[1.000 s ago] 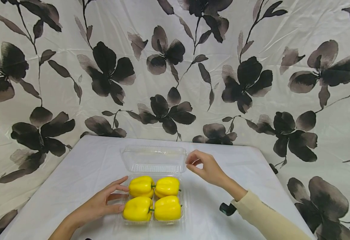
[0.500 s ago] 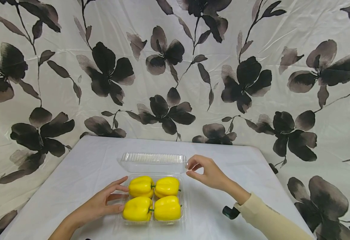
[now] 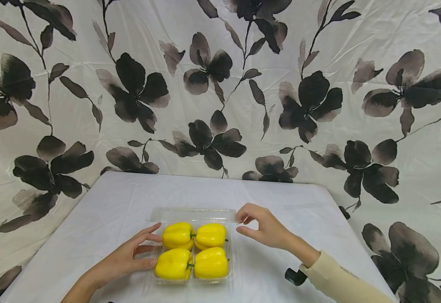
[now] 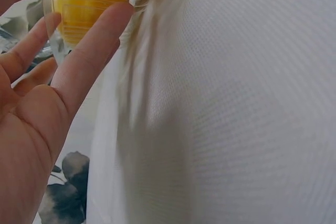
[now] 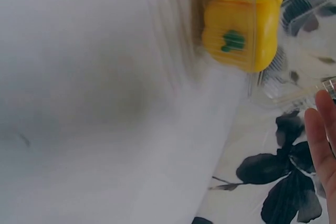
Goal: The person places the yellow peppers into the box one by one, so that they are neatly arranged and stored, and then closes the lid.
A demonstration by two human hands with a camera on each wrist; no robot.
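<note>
Several yellow bell peppers [image 3: 173, 263] with green stems sit in two rows in the base of a clear plastic clamshell container [image 3: 232, 263]. Its hinged lid [image 3: 197, 215] stands raised along the far side. My left hand [image 3: 133, 252] reaches in from the left, its spread fingers and thumb against the container's left wall; in the left wrist view a fingertip [image 4: 122, 10] overlaps the ribbed side. At the lid's right end, my right hand [image 3: 263, 225] has its fingertips on the edge, with the thumb apart below. Straight fingers [image 5: 316, 135] show beside the lid in the right wrist view.
A white cloth covers the table [image 3: 122, 202]. Behind it hangs a floral curtain [image 3: 258, 105]. A small black object [image 3: 295, 276] is beside the right sleeve [image 3: 341, 275].
The lid has swung up and toward me from its leaned-back position. My right hand has come nearer along with it, thumb and fingers parting slightly. The left hand and peppers stay put.
</note>
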